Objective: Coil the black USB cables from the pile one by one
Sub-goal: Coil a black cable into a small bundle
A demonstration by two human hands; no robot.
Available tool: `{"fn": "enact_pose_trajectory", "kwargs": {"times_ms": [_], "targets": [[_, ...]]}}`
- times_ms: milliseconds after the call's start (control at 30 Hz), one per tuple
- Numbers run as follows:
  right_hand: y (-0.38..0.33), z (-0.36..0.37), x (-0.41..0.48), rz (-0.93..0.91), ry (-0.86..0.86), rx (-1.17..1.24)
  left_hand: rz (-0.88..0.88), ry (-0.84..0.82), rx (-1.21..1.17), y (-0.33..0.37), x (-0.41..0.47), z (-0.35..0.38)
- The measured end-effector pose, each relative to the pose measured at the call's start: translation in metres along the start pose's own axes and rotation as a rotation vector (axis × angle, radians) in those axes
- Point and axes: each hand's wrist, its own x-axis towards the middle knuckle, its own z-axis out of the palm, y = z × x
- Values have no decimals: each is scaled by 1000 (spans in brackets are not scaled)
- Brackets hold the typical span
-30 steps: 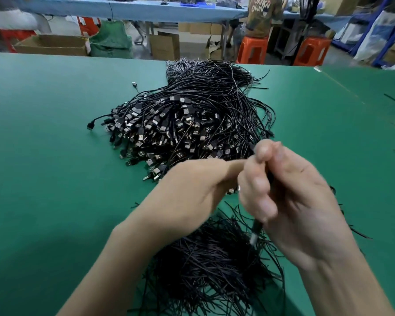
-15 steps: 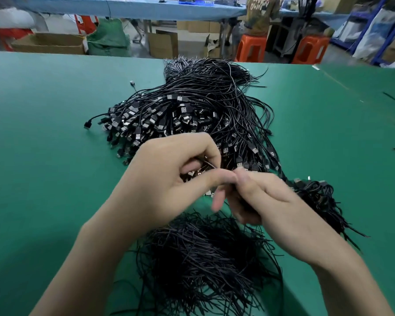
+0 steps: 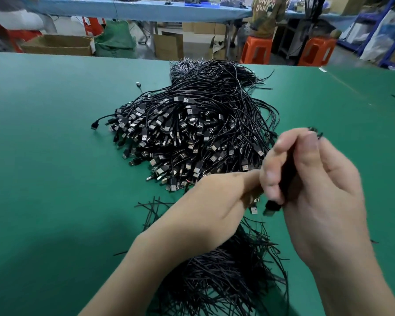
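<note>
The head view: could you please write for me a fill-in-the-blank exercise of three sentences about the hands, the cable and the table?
1. The table has a ____ surface.
2. The right hand grips a coiled cable, and its USB plug points ____.
3. The two plastic stools beyond the table are ____ in colour.
Missing words: green; downward; orange.

Held black cable (image 3: pixel 287 172): fingers of the right hand (image 3: pixel 312 190) are covering most of it, and blur is smearing the rest. Left hand (image 3: pixel 205 213): fingertips are hiding behind the right hand. Lower centre, heap of black ties (image 3: pixel 226 281): forearms and bottom edge are cutting it off. Upper right, person (image 3: pixel 265 17): top edge is cropping the figure.
</note>
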Motion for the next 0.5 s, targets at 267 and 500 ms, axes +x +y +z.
{"fn": "enact_pose_trajectory", "kwargs": {"times_ms": [267,500], "targets": [[13,-12,0,-226,-20,-999,176,131,518,8,-9,-39],[17,-8,-4,196,-377,-654,156,368,157,1,-16,-56]]}}
